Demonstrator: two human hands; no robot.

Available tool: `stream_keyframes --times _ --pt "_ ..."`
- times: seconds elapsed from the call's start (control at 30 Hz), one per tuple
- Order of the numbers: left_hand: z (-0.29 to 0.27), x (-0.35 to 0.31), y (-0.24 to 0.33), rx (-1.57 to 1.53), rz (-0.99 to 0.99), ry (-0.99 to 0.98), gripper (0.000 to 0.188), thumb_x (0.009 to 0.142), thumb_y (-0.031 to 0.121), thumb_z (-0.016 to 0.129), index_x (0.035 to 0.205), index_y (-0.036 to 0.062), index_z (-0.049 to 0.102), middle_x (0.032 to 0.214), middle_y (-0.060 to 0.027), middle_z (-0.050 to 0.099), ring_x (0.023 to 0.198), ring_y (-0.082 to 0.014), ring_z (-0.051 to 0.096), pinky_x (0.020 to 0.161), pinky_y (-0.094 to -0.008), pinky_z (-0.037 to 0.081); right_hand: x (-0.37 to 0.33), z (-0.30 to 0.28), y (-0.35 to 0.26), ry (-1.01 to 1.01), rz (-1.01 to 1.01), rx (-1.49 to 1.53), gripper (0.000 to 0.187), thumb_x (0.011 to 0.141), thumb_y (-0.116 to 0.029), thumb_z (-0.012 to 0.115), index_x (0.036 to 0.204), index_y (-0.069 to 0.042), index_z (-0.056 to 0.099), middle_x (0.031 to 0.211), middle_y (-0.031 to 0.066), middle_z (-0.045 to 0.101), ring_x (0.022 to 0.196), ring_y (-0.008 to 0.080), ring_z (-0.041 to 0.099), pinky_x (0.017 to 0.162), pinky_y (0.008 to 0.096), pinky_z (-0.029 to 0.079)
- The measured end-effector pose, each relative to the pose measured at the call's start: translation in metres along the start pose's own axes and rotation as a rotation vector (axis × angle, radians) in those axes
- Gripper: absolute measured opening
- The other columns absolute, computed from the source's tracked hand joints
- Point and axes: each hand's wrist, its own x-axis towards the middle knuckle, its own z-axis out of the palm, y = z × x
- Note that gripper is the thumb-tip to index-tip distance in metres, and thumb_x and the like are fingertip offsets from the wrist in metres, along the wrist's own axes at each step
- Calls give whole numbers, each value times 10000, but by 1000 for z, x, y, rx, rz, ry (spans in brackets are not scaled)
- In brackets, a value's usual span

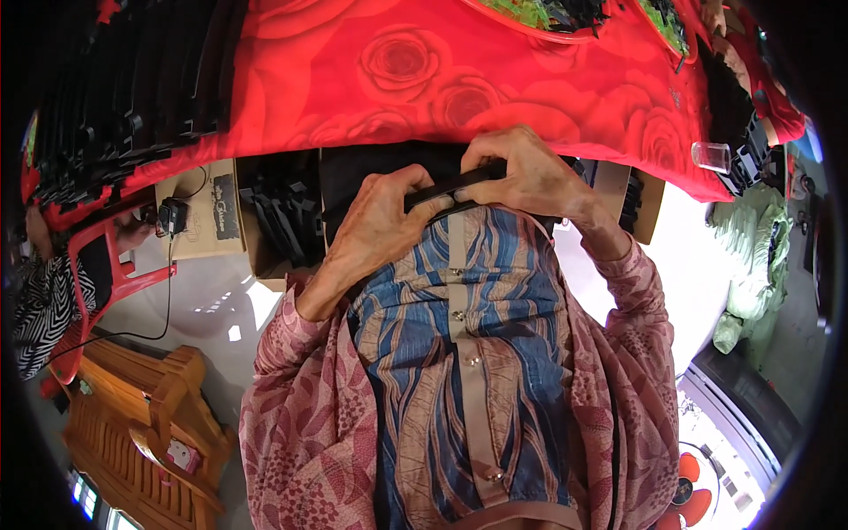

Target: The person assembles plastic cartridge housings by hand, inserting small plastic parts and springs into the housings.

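Between my two hands, close to my body at the table's near edge, is a slim black strip-like piece (pixel 457 185); its exact kind does not show. My left hand (pixel 389 210) pinches its left end, thumb against the near side. Around its right part my right hand (pixel 523 175) is closed, fingers curled over it from above. Dark fabric or a dark surface (pixel 353 172) lies just beneath the hands, partly hidden by them. Beyond stands the table with a red rose-patterned cloth (pixel 406 88).
Stacked black parts (pixel 132 97) cover the table's left end. Under the edge, a cardboard box (pixel 208 221) and more black pieces (pixel 283 208) sit. A clear cup (pixel 711 156) is at the right edge. A red plastic chair (pixel 115 265) and wooden bench (pixel 141 424) stand left.
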Motion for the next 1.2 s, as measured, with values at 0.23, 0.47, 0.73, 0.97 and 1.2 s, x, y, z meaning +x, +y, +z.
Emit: stream_keyframes --times 0.23,0.47,0.73,0.97,1.2 --pt "-9 -6 0 -51 4 -70 200 866 123 659 924 -67 631 681 -164 620 590 -173 541 550 -362 419 0 6 -5 -46 78 73 167 725 -81 711 843 27 662 653 49 631 592 80 532 522 270 410" --pt "-16 -5 10 16 -128 -143 186 880 86 658 1002 -52 639 846 -138 675 800 -169 645 762 -344 527 3 6 -8 -4 79 81 252 657 -157 713 785 49 645 577 94 549 522 134 486 486 315 366" --pt "-12 -6 5 -30 -68 -79 225 855 145 698 933 -61 650 749 -174 664 629 -200 590 585 -360 453 2 8 -3 -58 76 58 172 715 -82 704 826 29 635 615 49 602 589 76 521 512 281 391" --pt "-6 -11 9 0 14 -14 223 857 150 705 912 -60 652 697 -170 649 606 -174 588 567 -357 451 -1 10 -18 -32 19 -194 215 664 -126 703 799 12 609 622 127 580 527 215 535 515 345 402" --pt "-7 -10 12 30 -72 -79 238 857 149 701 936 -70 650 698 -199 643 627 -188 624 577 -357 465 -4 13 -20 -23 -23 -347 219 652 -158 685 796 -15 601 640 155 568 636 352 581 603 435 427"
